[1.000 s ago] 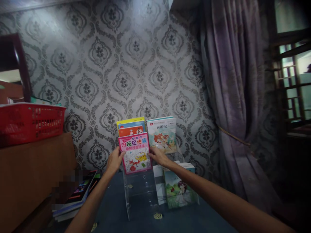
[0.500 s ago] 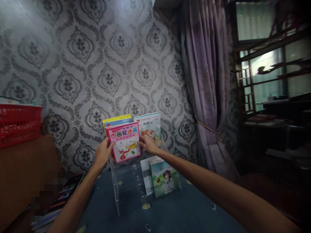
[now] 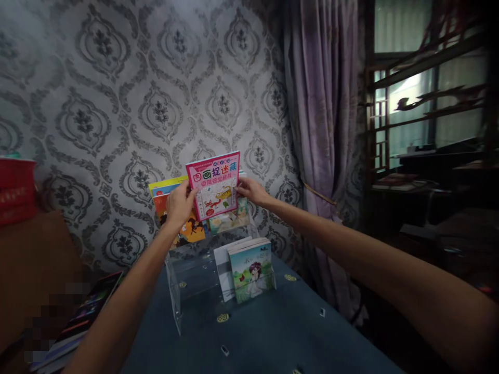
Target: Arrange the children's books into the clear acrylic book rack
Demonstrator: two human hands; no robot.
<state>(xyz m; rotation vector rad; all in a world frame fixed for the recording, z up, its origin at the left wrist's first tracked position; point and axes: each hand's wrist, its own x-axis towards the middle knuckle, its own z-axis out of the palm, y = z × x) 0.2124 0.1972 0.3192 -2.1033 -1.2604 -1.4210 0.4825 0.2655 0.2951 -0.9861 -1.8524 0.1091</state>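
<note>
A pink picture book (image 3: 213,193) with a fox and a tiger on its cover is held up between my two hands. My left hand (image 3: 180,205) grips its left edge, thumb on the front. On the right edge, my right hand (image 3: 251,191) pinches the cover. The book hangs above a clear acrylic rack (image 3: 175,291), partly covering a book (image 3: 230,221) in the upper tier. An orange book (image 3: 191,231), with yellow and blue ones behind it, leans in the upper left. In the lower tier stands a green book (image 3: 254,275) with a girl on it.
The rack stands on a dark blue patterned cloth (image 3: 253,337). To the left are a red basket (image 3: 17,189) on a brown box (image 3: 42,265) and stacked books (image 3: 83,317). A wallpapered wall is behind; a purple curtain (image 3: 327,114) hangs to the right.
Both hands have lifted the pink book up and to the right, off the upper left stack. The orange book behind it now shows. The view has shifted slightly.
</note>
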